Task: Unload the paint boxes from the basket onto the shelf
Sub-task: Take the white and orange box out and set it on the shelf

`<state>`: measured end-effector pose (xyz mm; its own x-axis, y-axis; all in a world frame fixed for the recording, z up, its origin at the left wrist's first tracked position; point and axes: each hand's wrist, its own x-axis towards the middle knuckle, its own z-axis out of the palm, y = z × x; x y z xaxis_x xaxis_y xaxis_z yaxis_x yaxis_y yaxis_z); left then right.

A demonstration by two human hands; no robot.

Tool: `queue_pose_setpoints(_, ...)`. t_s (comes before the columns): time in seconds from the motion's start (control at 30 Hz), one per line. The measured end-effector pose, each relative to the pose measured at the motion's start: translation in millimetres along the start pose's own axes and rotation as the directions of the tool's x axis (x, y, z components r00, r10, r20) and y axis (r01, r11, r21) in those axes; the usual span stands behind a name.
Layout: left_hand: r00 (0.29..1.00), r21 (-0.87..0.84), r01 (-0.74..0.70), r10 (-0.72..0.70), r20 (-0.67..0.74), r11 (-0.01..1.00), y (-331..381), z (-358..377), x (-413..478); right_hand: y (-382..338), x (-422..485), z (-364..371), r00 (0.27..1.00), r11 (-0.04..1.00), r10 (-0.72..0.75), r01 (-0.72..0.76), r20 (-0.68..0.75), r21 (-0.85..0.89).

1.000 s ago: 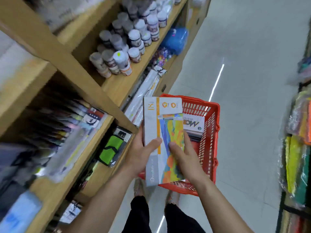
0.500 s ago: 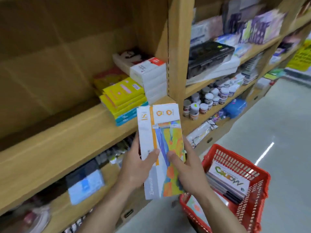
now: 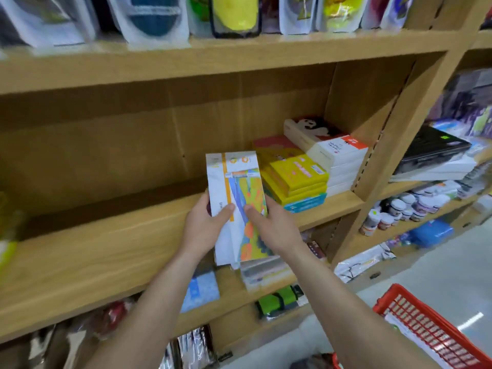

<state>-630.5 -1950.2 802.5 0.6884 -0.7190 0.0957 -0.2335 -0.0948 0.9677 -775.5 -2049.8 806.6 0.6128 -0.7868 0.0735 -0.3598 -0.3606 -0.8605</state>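
Observation:
A flat white paint box with an orange stripe and a colourful painted panel stands on end over the front of the wooden shelf. My left hand grips its lower left edge, and my right hand grips its lower right edge, thumbs on the front face. Just right of it lie stacked yellow boxes and white boxes on the same shelf. The red basket sits low at the right, partly out of frame, with a box visible inside.
The shelf's left part is bare wood. A wooden upright divides it from a bay with a black case and small paint jars. Bagged goods hang on the shelf above. Lower shelves hold packets.
Both hands have lifted the paint box from above the basket up to the shelf. The view has swung up and left, so the basket now sits at the lower right corner.

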Motion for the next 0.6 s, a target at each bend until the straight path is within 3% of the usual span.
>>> queue_pose_setpoints(0.1, 0.996, 0.034, 0.086, -0.087, 0.011, 0.996, -9.5, -3.8, 12.5, -1.0, 19.9, 12.2, 0.998, 0.992, 0.059, -0.058, 0.007, -0.116)
queue_pose_setpoints(0.2, 0.987, -0.025, 0.154, -0.153, 0.052, 0.988, -14.4, -9.2, 11.0, 0.5, 25.3, 12.7, 0.990, 0.986, 0.093, -0.105, 0.103, 0.127)
queue_pose_setpoints(0.33, 0.978, -0.188, 0.090, -0.051, 0.203, 0.978, -25.8, -27.4, -20.6, 15.2, -3.4, 1.5, 0.996, 0.921, 0.045, -0.070, 0.072, 0.383)
queue_pose_setpoints(0.47, 0.951, -0.059, 0.049, -0.029, 0.309, 0.997, -40.1, -32.6, -59.2, 34.1, -56.1, 2.6, 0.987, 0.941, -0.151, 0.125, 0.062, 0.314)
queue_pose_setpoints(0.6, 0.967, 0.116, -0.004, -0.026, 0.254, 0.993, -37.5, -24.6, -63.8, 38.9, -58.8, 10.6, 0.987, 0.981, -0.160, 0.156, 0.028, 0.112)
